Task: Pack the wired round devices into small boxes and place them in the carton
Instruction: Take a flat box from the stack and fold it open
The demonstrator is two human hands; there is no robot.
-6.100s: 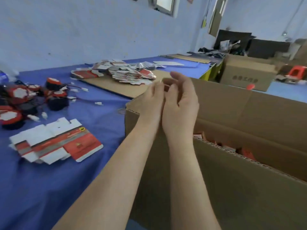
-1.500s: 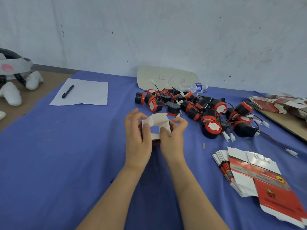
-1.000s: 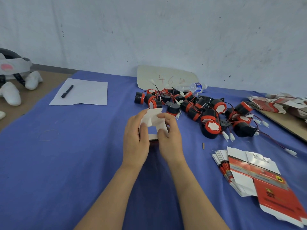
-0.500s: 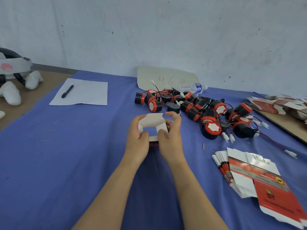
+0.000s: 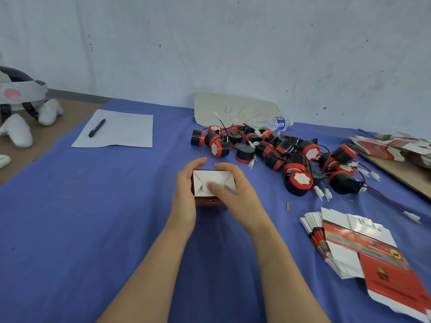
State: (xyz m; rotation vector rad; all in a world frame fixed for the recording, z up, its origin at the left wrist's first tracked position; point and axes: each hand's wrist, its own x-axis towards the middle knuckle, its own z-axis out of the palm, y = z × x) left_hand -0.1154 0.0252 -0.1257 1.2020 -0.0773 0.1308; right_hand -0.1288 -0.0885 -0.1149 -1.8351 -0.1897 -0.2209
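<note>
Blue table [image 5: 93, 229], small box [image 5: 202, 180] in left hand [image 5: 184, 201]

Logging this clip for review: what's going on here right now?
A person is closing up a small box on the blue-covered table. The left hand grips its left side. The right hand wraps the other side, with the thumb pressing on the folded white end flaps. A pile of wired round devices lies just beyond to the right, and a stack of flat unfolded boxes sits at the near right.
</note>
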